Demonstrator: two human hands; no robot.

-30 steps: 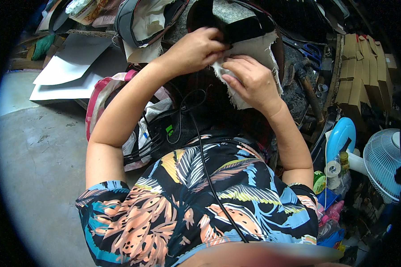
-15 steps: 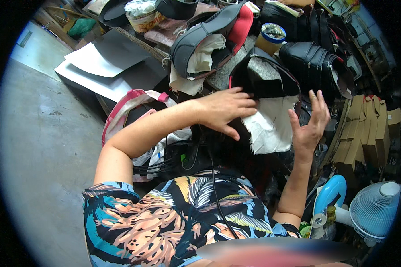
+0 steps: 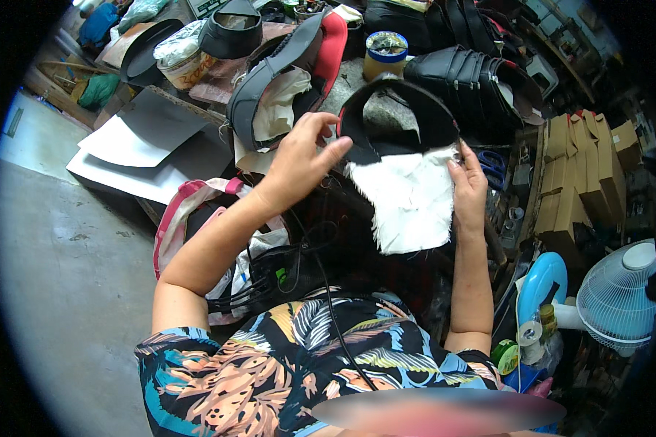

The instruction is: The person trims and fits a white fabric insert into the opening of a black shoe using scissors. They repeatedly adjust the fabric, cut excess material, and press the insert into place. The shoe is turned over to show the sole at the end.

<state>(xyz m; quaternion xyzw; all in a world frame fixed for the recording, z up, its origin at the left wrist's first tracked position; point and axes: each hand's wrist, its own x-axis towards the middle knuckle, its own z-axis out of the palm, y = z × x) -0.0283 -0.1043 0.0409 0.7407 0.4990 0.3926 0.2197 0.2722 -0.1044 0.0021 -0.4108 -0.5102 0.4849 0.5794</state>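
Note:
A black shoe upper [image 3: 357, 120] with a red edge on its left side curves open in front of me. From its near end hangs a frayed white cloth [image 3: 408, 200]. My right hand [image 3: 471, 186] pinches the upper's right edge where the cloth joins it. At the left edge is my left hand [image 3: 299, 160], thumb and fingers apart, the thumb tip overlapping the black material. Just left of it lies a grey-black upper [image 3: 259, 95] with red lining and white cloth inside.
A blue-rimmed jar [image 3: 386, 54] stands behind the upper. Stacked black uppers [image 3: 459, 87] lie to the right, above blue-handled scissors [image 3: 494, 167] and brown cardboard pieces [image 3: 579, 175]. White sheets [image 3: 142, 138] lie at left. A white fan [image 3: 619, 298] is at lower right.
My left hand has moved off the cloth to the upper's left edge. My right hand, open before, has closed on its right edge. The cloth now lies spread toward me.

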